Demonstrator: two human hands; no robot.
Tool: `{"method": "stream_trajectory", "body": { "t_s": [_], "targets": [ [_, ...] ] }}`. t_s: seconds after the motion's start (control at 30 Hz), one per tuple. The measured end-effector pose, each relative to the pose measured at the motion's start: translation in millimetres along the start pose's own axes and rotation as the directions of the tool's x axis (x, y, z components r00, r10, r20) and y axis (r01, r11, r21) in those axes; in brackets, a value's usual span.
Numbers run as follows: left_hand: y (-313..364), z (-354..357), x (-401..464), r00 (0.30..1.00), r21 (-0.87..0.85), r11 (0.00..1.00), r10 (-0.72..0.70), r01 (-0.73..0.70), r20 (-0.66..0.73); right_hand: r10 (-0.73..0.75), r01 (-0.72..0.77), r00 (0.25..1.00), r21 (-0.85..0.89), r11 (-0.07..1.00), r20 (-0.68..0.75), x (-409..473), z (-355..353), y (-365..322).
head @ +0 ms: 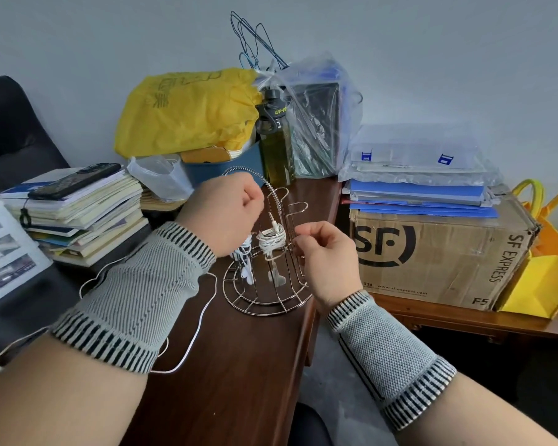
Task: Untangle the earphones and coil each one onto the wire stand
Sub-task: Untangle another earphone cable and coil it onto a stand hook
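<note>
A chrome wire stand (264, 294) stands on the dark wooden table (239, 381). One white earphone (271, 238) is coiled round a hook of the stand, its plug sticking up and its earbuds hanging below. My left hand (223, 214) is curled at the stand's left side, over a second white earphone (245, 262) that hangs there. A loose white cable (194, 336) trails from under my left wrist across the table. My right hand (326, 255) pinches a thin wire rod on the stand's right side.
Stacked books with a phone on top (74, 214) lie at the left. A yellow bag (187, 114), a dark bottle (276, 140) and plastic bags stand behind the stand. A cardboard box (438, 249) with blue folders sits at the right.
</note>
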State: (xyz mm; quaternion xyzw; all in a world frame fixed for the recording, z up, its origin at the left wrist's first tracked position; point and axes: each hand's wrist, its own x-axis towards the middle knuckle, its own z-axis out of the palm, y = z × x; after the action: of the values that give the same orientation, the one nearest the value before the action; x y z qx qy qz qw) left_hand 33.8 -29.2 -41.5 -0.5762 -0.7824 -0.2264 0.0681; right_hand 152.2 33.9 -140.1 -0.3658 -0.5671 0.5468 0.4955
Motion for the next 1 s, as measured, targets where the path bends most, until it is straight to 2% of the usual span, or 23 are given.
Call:
{"method": "stream_trajectory", "body": {
  "t_s": [0.07, 0.1, 0.17, 0.2, 0.23, 0.3, 0.33, 0.4, 0.73, 1.0],
  "targets": [
    [-1, 0, -16, 0.981, -0.164, 0.986, -0.064, 0.034, -0.185, 0.109, -0.110, 0.994, 0.071, 0.991, 0.021, 5, -4, -3],
    [-2, 2, -25, 0.972, -0.245, 0.967, -0.126, 0.075, -0.197, 0.159, -0.162, 0.986, 0.085, 0.983, 0.042, 9, -5, -4],
    [-6, 14, -42, 0.961, -0.404, 0.892, -0.260, 0.202, -0.093, 0.231, -0.237, 0.968, 0.052, 0.970, 0.098, 16, -8, -7],
    [-9, 21, -50, 0.940, -0.501, 0.814, -0.341, 0.294, -0.002, 0.253, -0.257, 0.959, 0.021, 0.966, 0.126, 18, -9, -9],
    [-11, 28, -56, 0.901, -0.601, 0.696, -0.423, 0.393, 0.100, 0.265, -0.266, 0.953, -0.011, 0.964, 0.149, 19, -9, -11],
    [-14, 37, -62, 0.790, -0.733, 0.397, -0.530, 0.552, 0.308, 0.281, -0.272, 0.943, -0.070, 0.960, 0.179, 20, -8, -17],
    [-13, 40, -64, 0.740, -0.751, 0.279, -0.551, 0.598, 0.385, 0.293, -0.281, 0.936, -0.089, 0.956, 0.193, 20, -7, -20],
    [-12, 44, -65, 0.687, -0.745, 0.163, -0.548, 0.647, 0.477, 0.328, -0.314, 0.920, -0.099, 0.944, 0.216, 19, -5, -25],
    [5, 44, -55, 0.705, -0.757, 0.119, -0.479, 0.643, 0.523, 0.420, -0.385, 0.869, -0.176, 0.906, 0.261, 18, -5, -37],
    [7, 45, -53, 0.733, -0.837, 0.005, -0.486, 0.547, 0.476, 0.387, -0.366, 0.876, -0.126, 0.922, 0.287, 20, -4, -39]
  ]
}}
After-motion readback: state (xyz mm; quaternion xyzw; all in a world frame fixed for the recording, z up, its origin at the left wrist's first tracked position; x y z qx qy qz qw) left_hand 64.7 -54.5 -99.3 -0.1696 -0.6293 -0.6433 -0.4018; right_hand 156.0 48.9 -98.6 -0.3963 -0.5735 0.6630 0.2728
